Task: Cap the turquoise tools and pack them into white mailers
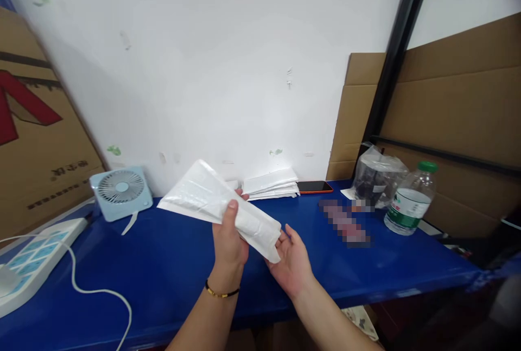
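A glossy white mailing bag (pixel 240 215), folded narrow toward the right and fanning wider to the left, is held tilted above the blue table. My left hand (pixel 231 237) is closed around its middle, thumb on top and fingertips showing past the far edge. At the bag's lower right end, my right hand (pixel 292 264) holds it from beneath, palm turned up and thumb apart; the bag covers some of its fingers. Whether anything is inside the bag cannot be seen. Behind it, a stack of similar white bags (pixel 271 182) lies against the wall.
A phone (pixel 315 186) lies beside the stack. To the right are a water bottle (pixel 410 199), a cup in a plastic bag (pixel 376 177) and a blurred-out item (pixel 344 223). On the left stand a small fan (pixel 121 191) and a power strip (pixel 44 259) with a white cable (pixel 93 290).
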`<control>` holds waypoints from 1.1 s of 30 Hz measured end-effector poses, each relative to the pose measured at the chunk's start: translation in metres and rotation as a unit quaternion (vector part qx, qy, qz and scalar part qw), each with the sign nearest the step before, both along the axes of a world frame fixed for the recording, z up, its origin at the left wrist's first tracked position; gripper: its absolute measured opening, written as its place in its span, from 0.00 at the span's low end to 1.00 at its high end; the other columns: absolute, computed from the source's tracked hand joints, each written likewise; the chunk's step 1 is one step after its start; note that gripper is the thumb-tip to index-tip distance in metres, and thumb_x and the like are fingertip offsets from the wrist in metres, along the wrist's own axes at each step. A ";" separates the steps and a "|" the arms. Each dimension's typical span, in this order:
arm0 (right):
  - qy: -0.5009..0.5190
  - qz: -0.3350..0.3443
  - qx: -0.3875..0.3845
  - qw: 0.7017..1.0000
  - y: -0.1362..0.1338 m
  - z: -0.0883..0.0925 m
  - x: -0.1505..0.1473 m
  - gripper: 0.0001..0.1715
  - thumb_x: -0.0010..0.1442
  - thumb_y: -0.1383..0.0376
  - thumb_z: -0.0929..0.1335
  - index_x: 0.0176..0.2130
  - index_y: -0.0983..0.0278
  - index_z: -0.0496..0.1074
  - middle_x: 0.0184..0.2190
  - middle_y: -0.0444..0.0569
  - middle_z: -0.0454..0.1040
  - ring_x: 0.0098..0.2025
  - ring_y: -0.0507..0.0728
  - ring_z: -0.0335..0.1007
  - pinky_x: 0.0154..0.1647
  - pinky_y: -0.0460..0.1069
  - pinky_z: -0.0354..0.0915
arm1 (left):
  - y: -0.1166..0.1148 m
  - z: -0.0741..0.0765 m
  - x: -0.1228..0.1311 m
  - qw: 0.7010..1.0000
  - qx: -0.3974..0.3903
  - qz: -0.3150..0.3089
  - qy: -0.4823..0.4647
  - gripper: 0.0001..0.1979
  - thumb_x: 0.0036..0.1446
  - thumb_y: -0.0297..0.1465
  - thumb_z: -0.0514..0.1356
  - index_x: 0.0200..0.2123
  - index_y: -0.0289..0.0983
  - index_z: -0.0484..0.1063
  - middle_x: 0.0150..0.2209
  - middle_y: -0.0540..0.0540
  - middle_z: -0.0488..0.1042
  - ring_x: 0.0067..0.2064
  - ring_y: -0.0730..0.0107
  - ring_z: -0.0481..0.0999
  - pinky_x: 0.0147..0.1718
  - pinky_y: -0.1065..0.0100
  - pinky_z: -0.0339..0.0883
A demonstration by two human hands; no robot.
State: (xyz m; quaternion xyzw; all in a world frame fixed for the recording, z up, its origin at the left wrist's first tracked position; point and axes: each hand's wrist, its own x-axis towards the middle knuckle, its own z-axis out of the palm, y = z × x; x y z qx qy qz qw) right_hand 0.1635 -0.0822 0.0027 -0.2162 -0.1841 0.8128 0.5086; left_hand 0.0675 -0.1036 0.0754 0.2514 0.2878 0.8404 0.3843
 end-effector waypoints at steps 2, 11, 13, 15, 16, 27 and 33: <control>0.048 0.032 -0.072 0.996 0.008 0.006 -0.008 0.18 0.61 0.58 0.57 0.42 0.64 0.69 0.38 0.51 0.76 0.39 0.59 0.73 0.32 0.52 0.68 | 0.000 0.001 0.012 0.996 0.020 0.003 0.082 0.19 0.47 0.36 0.63 0.43 0.37 0.71 0.42 0.45 0.74 0.44 0.64 0.73 0.40 0.68 0.68; -0.037 -0.019 -0.159 0.986 0.032 -0.015 -0.003 0.09 0.56 0.59 0.64 0.30 0.63 0.67 0.20 0.44 0.73 0.23 0.54 0.71 0.23 0.48 0.67 | 0.005 0.010 0.014 0.984 0.072 0.037 0.159 0.19 0.49 0.35 0.62 0.45 0.38 0.70 0.46 0.44 0.72 0.48 0.62 0.71 0.45 0.64 0.67; -0.103 -0.038 -0.132 0.985 0.042 -0.018 0.001 0.09 0.53 0.59 0.66 0.28 0.63 0.66 0.18 0.43 0.70 0.20 0.53 0.69 0.19 0.46 0.64 | 0.006 0.012 0.013 0.984 0.078 0.051 0.155 0.18 0.49 0.35 0.62 0.45 0.38 0.70 0.46 0.44 0.72 0.48 0.61 0.72 0.45 0.63 0.67; -0.185 -0.069 -0.077 0.977 0.056 -0.017 0.006 0.09 0.51 0.60 0.67 0.27 0.63 0.66 0.16 0.42 0.67 0.17 0.52 0.65 0.15 0.45 0.59 | 0.008 0.011 0.010 0.984 0.079 0.057 0.150 0.18 0.50 0.35 0.62 0.45 0.38 0.70 0.46 0.44 0.71 0.48 0.61 0.72 0.46 0.62 0.67; -0.229 -0.092 -0.040 0.968 0.063 -0.017 0.009 0.10 0.51 0.60 0.67 0.26 0.63 0.65 0.15 0.42 0.66 0.15 0.52 0.63 0.13 0.44 0.56 | 0.009 0.010 0.009 0.985 0.078 0.059 0.145 0.18 0.50 0.35 0.62 0.45 0.38 0.70 0.46 0.44 0.71 0.48 0.61 0.72 0.47 0.61 0.67; -0.477 -0.282 0.177 0.813 0.116 -0.031 0.062 0.18 0.49 0.52 0.66 0.22 0.63 0.67 0.15 0.41 0.63 0.20 0.52 0.58 0.21 0.46 0.53 | 0.028 -0.007 -0.025 0.985 0.068 0.120 0.103 0.17 0.49 0.34 0.62 0.44 0.38 0.70 0.46 0.44 0.71 0.48 0.62 0.71 0.48 0.58 0.67; -0.612 -0.320 0.267 0.672 0.121 -0.037 0.060 0.20 0.55 0.53 0.61 0.22 0.63 0.68 0.26 0.48 0.69 0.32 0.56 0.63 0.35 0.48 0.56 | 0.029 0.006 -0.049 0.974 0.097 0.157 0.130 0.18 0.50 0.36 0.60 0.46 0.41 0.68 0.48 0.46 0.70 0.49 0.63 0.71 0.50 0.56 0.65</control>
